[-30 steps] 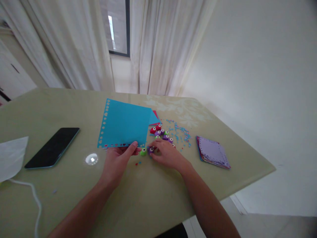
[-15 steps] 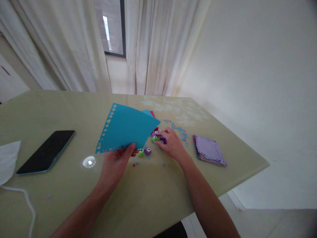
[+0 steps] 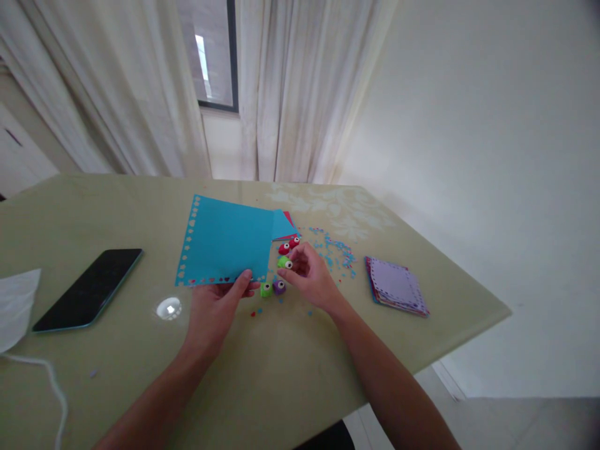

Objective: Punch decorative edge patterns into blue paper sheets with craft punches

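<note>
My left hand pinches a blue sheet of paper by its lower edge, thumb in front and fingers behind. Small shapes are punched along the sheet's left and bottom edges. To the right of the sheet, my right hand has its thumb and fingers closed around a small green paper punch with a round eye. Two red punches lie just beyond those fingers. Nearer to me, another green punch and a purple punch sit side by side near my left fingertips.
Blue and red sheets lie partly behind the held paper. Punched paper bits are scattered to the right. Farther right is a stack of punched sheets. A phone, white paper and a white cable lie at left.
The blue sheet has shifted left and turned more square to me. My right hand has moved slightly left, with the green punch at its fingertips; the purple punch by it is no longer visible.
</note>
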`<state>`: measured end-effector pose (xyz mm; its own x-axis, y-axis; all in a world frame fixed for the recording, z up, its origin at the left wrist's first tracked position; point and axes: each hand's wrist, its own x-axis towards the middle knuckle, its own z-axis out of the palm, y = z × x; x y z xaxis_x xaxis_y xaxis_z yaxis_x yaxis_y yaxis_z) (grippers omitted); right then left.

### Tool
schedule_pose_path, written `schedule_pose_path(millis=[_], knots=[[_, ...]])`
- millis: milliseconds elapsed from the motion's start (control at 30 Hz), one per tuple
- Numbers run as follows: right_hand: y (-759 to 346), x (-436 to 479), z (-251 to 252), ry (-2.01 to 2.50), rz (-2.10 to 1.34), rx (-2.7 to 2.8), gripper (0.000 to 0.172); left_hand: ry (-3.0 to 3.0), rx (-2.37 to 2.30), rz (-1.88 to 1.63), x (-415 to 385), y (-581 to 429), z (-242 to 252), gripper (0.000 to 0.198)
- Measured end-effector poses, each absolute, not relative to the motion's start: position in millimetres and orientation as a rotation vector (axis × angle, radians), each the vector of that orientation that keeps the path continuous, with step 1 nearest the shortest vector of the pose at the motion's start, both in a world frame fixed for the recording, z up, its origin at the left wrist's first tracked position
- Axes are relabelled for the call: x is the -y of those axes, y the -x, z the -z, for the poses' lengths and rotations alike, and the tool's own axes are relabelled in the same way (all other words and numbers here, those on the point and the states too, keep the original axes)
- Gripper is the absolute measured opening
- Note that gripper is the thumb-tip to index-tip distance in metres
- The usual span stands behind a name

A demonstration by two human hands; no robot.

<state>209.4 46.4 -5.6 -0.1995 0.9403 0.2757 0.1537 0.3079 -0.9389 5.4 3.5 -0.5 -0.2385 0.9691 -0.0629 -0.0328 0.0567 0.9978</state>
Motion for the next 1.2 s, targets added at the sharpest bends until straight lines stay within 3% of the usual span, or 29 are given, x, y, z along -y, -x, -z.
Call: schedule_pose_path(millis=[200,700,867,1200], knots=[[-196,-36,2,0.871,-1.29,1.483,0.046,-1.074,-1.406,-1.313,-2,-7,-4,0.037],[-199,-38,6,0.928,-1.348,1.488,0.048,-1.177,-1.463,-1.293,0,-5,-7,0.032],[-200,-40,8,0.951,-1.358,1.425,0.058,-1.205,-1.498,-1.276,1,-6,-6,0.033],[-199,-38,0,0.902,-1.57,1.44,0.044,-1.192,-1.41,-1.247,2,-11,-6,0.032]])
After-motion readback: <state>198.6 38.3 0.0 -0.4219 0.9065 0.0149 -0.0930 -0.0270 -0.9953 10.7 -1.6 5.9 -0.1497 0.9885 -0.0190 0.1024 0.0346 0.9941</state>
